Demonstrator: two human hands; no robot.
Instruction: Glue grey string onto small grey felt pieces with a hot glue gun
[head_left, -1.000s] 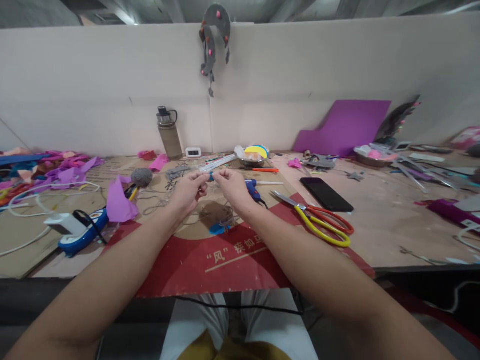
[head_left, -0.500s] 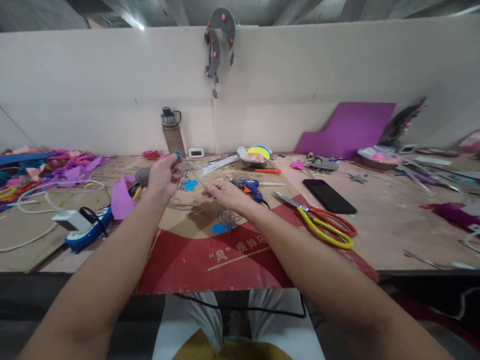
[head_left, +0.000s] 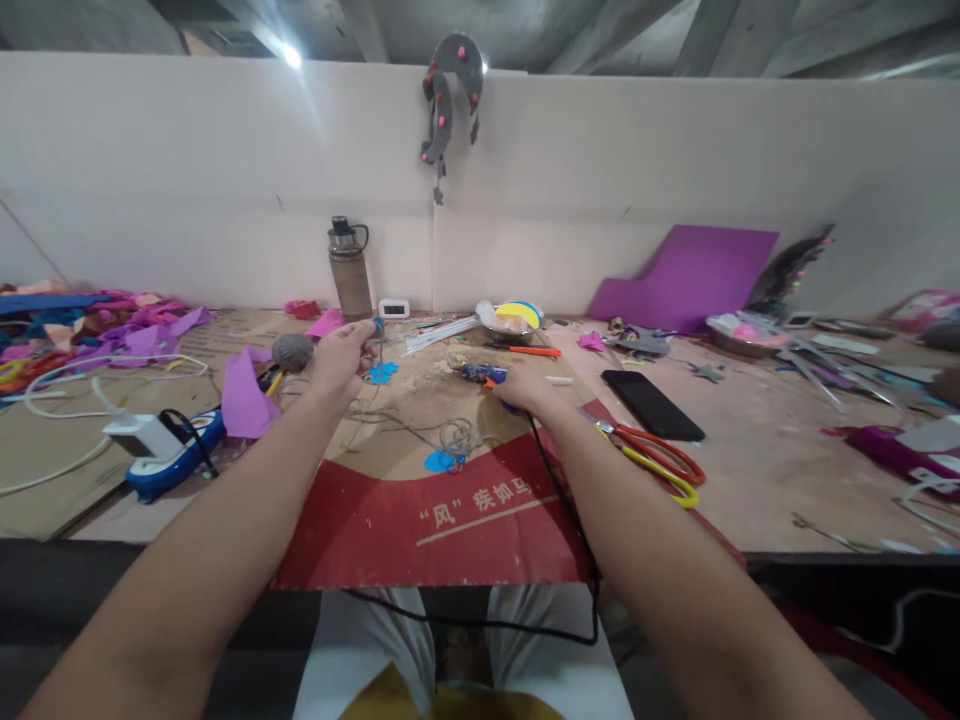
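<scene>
Above the cardboard, my left hand (head_left: 343,358) pinches a small blue piece (head_left: 379,326), apparently felt, with grey yarn hanging from it. My right hand (head_left: 527,390) is closed around the handle of a blue hot glue gun (head_left: 484,373), whose nozzle points left; a white glue stick (head_left: 559,380) sticks out behind. Between my hands, loose grey yarn (head_left: 457,437) lies in loops over a blue felt piece (head_left: 439,461). Another blue felt cutout (head_left: 382,373) rests just right of my left hand. A ball of grey yarn (head_left: 292,351) sits behind my left wrist.
Scissors (head_left: 660,460) with red and yellow handles lie partly under my right forearm, near a black phone (head_left: 652,404). A bottle (head_left: 349,275) stands at the back. A power strip (head_left: 176,455) is at left. The glue gun's black cord (head_left: 555,475) runs off the front edge.
My right hand has let go of the yarn, moved right and taken hold of the glue gun. My left hand still pinches the blue piece, and the yarn now hangs down.
</scene>
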